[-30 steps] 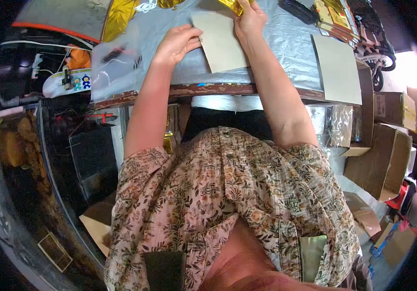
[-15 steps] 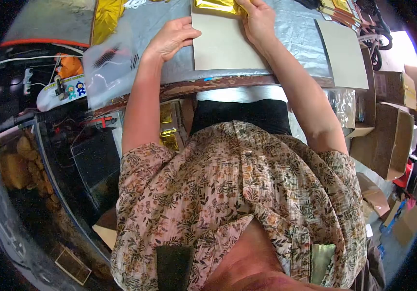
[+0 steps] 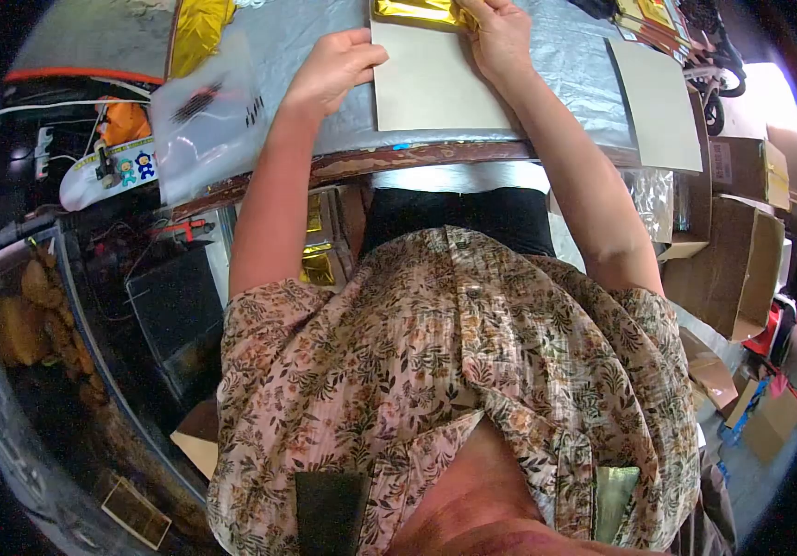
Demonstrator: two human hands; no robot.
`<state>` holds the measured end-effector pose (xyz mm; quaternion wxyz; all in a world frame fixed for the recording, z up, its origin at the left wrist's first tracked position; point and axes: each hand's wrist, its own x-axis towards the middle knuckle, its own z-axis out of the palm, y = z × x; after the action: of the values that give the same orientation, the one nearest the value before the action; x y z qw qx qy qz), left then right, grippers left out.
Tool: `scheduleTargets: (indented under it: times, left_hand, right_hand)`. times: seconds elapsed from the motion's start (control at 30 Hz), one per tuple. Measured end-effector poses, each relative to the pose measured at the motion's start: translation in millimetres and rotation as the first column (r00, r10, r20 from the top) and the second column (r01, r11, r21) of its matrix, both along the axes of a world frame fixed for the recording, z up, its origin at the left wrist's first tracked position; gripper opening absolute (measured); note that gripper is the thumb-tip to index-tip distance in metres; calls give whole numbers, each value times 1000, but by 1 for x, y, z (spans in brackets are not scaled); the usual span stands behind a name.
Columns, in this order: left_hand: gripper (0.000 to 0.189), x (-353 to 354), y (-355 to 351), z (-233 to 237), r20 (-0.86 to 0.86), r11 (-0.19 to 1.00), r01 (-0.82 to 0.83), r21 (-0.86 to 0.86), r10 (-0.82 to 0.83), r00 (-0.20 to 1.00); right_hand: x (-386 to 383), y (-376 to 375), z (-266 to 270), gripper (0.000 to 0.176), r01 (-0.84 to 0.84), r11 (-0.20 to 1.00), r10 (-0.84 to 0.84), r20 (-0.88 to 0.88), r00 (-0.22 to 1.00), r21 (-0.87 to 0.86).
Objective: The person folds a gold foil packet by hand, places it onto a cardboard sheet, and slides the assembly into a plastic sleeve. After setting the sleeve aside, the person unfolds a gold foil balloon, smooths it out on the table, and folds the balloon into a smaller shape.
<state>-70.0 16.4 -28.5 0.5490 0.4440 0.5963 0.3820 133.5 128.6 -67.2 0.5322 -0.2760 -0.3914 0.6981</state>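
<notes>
A cream-coloured sheet of card (image 3: 440, 88) lies at the front edge of the table. A shiny gold foil-covered piece (image 3: 417, 11) rests over its far end and is cut off by the top of the view. My left hand (image 3: 338, 69) is closed at the card's left edge, thumb and fingers pinching it. My right hand (image 3: 502, 42) is closed on the right end of the gold foil piece, with its fingers bent around the corner. The fingertips of that hand are partly hidden.
Silvery sheeting covers the table (image 3: 565, 93). Another cream card (image 3: 662, 107) overhangs its right edge. To the left lie gold foil (image 3: 202, 32) and a clear plastic sheet (image 3: 204, 111) with dark marks. Cardboard boxes (image 3: 727, 269) stand at right; a glass tank (image 3: 32, 324) is at lower left.
The view has shifted slightly. Both hands keep their holds on the card and the gold foil piece, with little other visible movement.
</notes>
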Motion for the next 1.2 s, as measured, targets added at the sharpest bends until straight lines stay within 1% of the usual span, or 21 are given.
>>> scheduleTargets:
  times: [0.07, 0.1, 0.17, 0.3, 0.37, 0.4, 0.47, 0.6, 0.67, 0.7, 0.77, 0.8, 0.83, 0.87, 0.9, 0.93, 0.97, 1.0, 1.07, 1.17, 1.2]
  left_hand:
    - [34, -5, -8, 0, 190, 999, -10, 41, 2, 982]
    - [34, -5, -10, -1, 190, 999, -7, 35, 0, 982]
    - [32, -5, -13, 0, 85, 999, -7, 42, 4, 996]
    - [33, -7, -14, 3, 87, 1000, -21, -15, 22, 996]
    - [33, -5, -13, 0, -6, 998, -60, -2, 60, 998]
    - [33, -4, -13, -1, -7, 998, -57, -6, 57, 998]
    - [34, -2, -11, -1, -129, 996, -88, -18, 85, 988]
    - [30, -2, -2, 2, -195, 999, -28, -21, 23, 981]
    - [28, 7, -1, 2, -312, 996, -40, 81, 64, 948]
    - [28, 7, -1, 2, -312, 996, -42, 81, 65, 948]
    - [27, 7, 0, 4, -448, 997, 6, 79, 30, 894]
    - [27, 6, -3, 6, -448, 997, 5, 82, 32, 893]
    - [28, 2, -7, 9, -237, 999, -52, 5, 52, 970]
    - [29, -1, -12, 13, -16, 992, -90, -83, 89, 996]
    - [29, -5, -16, 14, -18, 993, -93, -79, 91, 996]
    - [32, -8, -22, 14, 201, 993, -109, -51, 117, 972]
    - [34, -11, -26, 11, 413, 991, -134, -27, 133, 901]
    - [34, -11, -28, 6, 413, 990, -141, -24, 138, 900]
    - [36, -6, -28, 0, 324, 988, -157, 9, 146, 935]
    - [34, 1, -29, 2, 219, 986, -161, 48, 147, 964]
    - [34, -1, -32, 4, 224, 984, -168, 54, 152, 963]
  right_hand:
    - [-2, -2, 4, 13, -2, 1000, 3, -53, 999, 9]
    - [-1, -3, 6, 13, 0, 1000, 0, -53, 999, 3]
    - [0, -4, 8, 13, 11, 997, -15, -49, 999, -72]
    - [0, 1, 1, 15, 6, 998, -11, -79, 997, -64]
    - [-2, 1, 1, 16, -8, 997, -1, -123, 992, -75]
    - [-2, 1, 2, 16, -5, 997, -5, -124, 992, -78]
    - [-1, 1, 4, 18, -37, 996, 26, -135, 990, -79]
    - [-2, -1, 8, 19, -62, 996, 49, -176, 983, -71]
    - [-1, -2, 10, 19, -46, 996, 37, -114, 993, -71]
    - [-1, -3, 11, 19, -47, 996, 39, -114, 993, -71]
    - [0, -3, 11, 19, -49, 995, 38, -129, 991, -82]
    - [0, -1, 8, 19, -50, 996, 39, -129, 991, -80]
    - [-1, 0, 6, 19, -39, 997, 29, -129, 991, -72]
    - [-2, 2, 3, 19, -29, 998, 21, -129, 991, -64]
    - [-2, 4, 1, 19, -32, 998, 23, -132, 991, -61]
    - [-1, 6, -2, 19, -33, 997, 24, -139, 990, -67]
    - [-1, 6, -3, 19, -38, 997, 27, -145, 989, -74]
    - [-1, 6, -4, 19, -45, 996, 35, -145, 989, -71]
    - [-3, 8, -5, 20, -67, 996, 52, -239, 970, -54]
    - [0, 7, -5, 22, -80, 996, 70, -218, 974, -38]
    - [1, 7, -4, 22, -86, 996, 77, -214, 974, -31]
